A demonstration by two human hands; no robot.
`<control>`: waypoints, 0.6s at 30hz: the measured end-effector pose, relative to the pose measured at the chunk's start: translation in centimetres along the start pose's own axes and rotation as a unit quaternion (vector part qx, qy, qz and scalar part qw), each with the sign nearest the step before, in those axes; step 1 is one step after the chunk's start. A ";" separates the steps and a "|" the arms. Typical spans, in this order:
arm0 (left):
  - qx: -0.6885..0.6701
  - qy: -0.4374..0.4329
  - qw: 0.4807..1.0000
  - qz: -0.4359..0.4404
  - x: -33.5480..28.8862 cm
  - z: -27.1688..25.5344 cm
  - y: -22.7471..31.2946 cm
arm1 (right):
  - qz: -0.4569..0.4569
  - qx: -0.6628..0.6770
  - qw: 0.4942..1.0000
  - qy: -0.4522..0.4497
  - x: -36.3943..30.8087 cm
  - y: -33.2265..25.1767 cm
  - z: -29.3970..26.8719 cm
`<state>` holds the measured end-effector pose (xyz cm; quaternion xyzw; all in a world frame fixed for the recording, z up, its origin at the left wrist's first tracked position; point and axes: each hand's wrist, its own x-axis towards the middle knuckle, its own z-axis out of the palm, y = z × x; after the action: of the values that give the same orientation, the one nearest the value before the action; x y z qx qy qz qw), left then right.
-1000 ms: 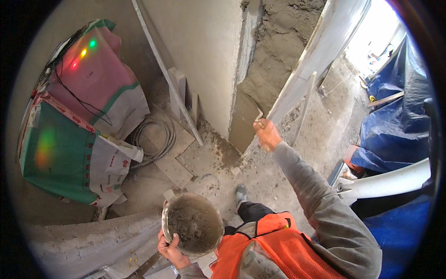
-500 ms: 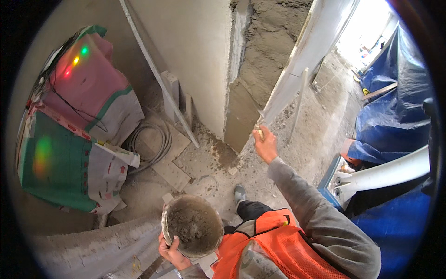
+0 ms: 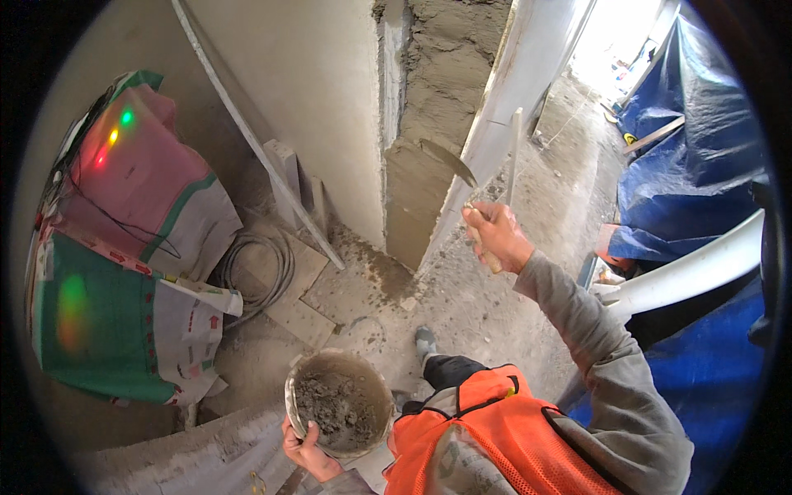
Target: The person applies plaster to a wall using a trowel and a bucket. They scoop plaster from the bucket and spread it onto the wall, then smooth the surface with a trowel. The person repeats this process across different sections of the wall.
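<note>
My right hand (image 3: 501,237) is closed round the pale handle of a trowel (image 3: 450,159). Its blade points up and left, in front of the narrow strip of wet grey mortar (image 3: 425,198) on the wall. The lower part of that strip looks smooth, while the upper part is rough. At my left, a round bucket (image 3: 299,394) is gripped at the rim by my left hand (image 3: 308,454), with the thumb on its outside. Lumpy grey mortar (image 3: 338,408) lies inside the bucket.
A long thin batten (image 3: 256,140) leans on the left wall. Coiled grey hose (image 3: 280,280) lies on boards beside green and pink sheeting (image 3: 107,305). A white board (image 3: 487,132) edges the mortar strip; blue tarpaulin (image 3: 693,148) hangs at right, near a curved white pipe (image 3: 701,264).
The trowel has come away from the lower mortar, and my right hand has moved right with its blade now turned. My left hand keeps the bucket nearly still. The view has shifted slightly.
</note>
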<state>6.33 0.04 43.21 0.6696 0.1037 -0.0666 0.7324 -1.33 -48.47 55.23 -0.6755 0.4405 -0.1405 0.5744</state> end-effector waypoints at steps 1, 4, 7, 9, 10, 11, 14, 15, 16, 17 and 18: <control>0.002 -0.002 1.000 0.002 0.1 0.0 0.0 | 0.005 0.006 1.000 -0.005 -0.1 -0.8 -0.3; 0.017 0.001 1.000 0.001 0.3 0.0 -0.2 | 0.015 0.078 0.996 -0.034 -0.3 -2.5 -1.6; 0.038 0.011 0.999 0.001 0.6 -0.1 -0.5 | 0.031 0.106 0.992 -0.053 -0.9 -3.4 -3.1; 0.025 0.000 1.000 0.005 0.8 -0.3 -0.7 | 0.040 0.137 0.988 -0.065 -1.8 -3.7 -4.3; 0.018 0.002 1.000 0.004 0.8 -0.5 -0.8 | 0.043 0.155 0.984 -0.073 -2.4 -3.9 -4.9; 0.012 0.004 1.000 0.003 0.9 -0.6 -0.9 | 0.044 0.174 0.980 -0.085 -3.0 -4.0 -5.5; 0.016 0.004 1.000 -0.005 1.0 -0.7 -0.9 | 0.066 0.203 0.975 -0.064 -5.7 -4.0 -7.0; 0.019 0.002 1.000 -0.004 1.0 -0.7 -0.9 | 0.064 0.201 0.976 -0.057 -6.6 -3.7 -7.3; 0.018 -0.001 1.000 0.000 1.0 -0.7 -0.9 | 0.043 0.191 0.978 -0.066 -7.6 -3.1 -7.2; 0.015 -0.007 1.000 0.009 1.1 -0.6 -0.8 | 0.025 0.177 0.982 -0.058 -8.4 -2.2 -6.9; 0.010 -0.002 1.000 0.019 1.1 -0.5 -0.8 | 0.007 0.161 0.986 -0.052 -9.0 -1.2 -6.7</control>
<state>7.22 0.51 42.08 0.6788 0.0891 -0.0551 0.7268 -10.56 -46.09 61.15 -0.5770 0.3867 -0.1705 0.6989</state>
